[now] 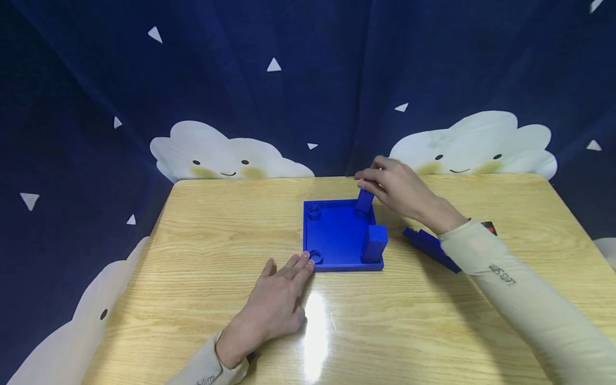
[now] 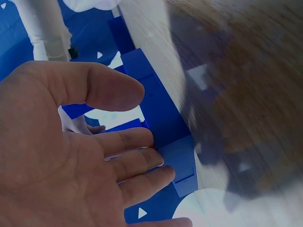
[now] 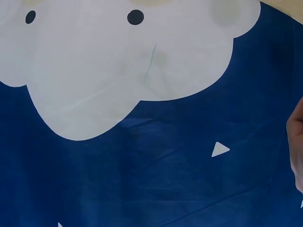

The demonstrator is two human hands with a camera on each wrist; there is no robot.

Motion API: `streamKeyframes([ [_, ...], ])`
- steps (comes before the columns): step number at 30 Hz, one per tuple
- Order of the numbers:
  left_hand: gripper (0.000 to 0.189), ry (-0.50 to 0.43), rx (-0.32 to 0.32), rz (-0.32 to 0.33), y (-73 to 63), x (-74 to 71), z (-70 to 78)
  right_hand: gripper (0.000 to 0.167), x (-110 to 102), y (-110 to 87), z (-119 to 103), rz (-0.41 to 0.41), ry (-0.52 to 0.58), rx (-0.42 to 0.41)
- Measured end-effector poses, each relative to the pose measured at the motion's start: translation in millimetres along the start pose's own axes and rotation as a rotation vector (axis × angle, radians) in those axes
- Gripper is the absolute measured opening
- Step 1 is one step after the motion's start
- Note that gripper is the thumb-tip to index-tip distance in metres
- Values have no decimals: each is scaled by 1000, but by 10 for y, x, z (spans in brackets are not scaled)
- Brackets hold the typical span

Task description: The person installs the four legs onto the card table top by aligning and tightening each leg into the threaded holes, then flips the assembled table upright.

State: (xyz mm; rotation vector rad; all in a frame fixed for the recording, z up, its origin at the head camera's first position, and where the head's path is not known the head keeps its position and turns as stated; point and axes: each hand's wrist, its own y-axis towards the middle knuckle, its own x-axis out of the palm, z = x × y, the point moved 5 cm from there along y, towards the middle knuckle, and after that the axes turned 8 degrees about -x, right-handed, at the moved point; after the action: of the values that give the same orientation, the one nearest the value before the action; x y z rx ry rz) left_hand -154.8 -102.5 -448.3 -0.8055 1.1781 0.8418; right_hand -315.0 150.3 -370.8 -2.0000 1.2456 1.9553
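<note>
A square blue tray with a low rim lies on the wooden table, with round sockets at its two left corners. One blue block stands upright at its near right corner. At the far right corner my right hand pinches the top of a second upright blue post. My left hand lies with extended fingers, its fingertips at the tray's near left corner. In the left wrist view the left hand shows its palm and spread fingers beside the tray's side. Only an edge of the right hand enters the right wrist view.
To the right, partly under the right forearm, a flat blue piece with a notched edge lies on the table. Behind it a small black and red object peeks past the sleeve. A dark blue cloud-print curtain hangs behind the table.
</note>
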Motion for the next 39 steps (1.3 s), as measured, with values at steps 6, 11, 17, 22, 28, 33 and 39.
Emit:
streamKeyframes([
  [6, 79, -1, 0, 2, -2, 1, 3, 39, -38, 6, 6, -103, 23, 115],
  [11, 80, 7, -4, -5, -1, 3, 1, 52, -56, 32, 0, -166, 34, 170],
  [17, 80, -2, 6, 3, 3, -1, 4, 48, -71, 35, -8, -184, 11, 189],
  [22, 80, -8, 3, 8, 1, -4, -1, 41, -86, 32, -9, -178, -17, 187],
  [28, 80, -9, 4, 6, -3, -5, 3, 42, -99, 42, -19, -190, -33, 198],
  [33, 80, 2, 3, 14, -15, -10, 7, 44, -103, 50, -19, -193, -45, 239],
  [39, 80, 9, 2, 19, -14, -10, 8, 49, -112, 49, 12, -186, -93, 299],
])
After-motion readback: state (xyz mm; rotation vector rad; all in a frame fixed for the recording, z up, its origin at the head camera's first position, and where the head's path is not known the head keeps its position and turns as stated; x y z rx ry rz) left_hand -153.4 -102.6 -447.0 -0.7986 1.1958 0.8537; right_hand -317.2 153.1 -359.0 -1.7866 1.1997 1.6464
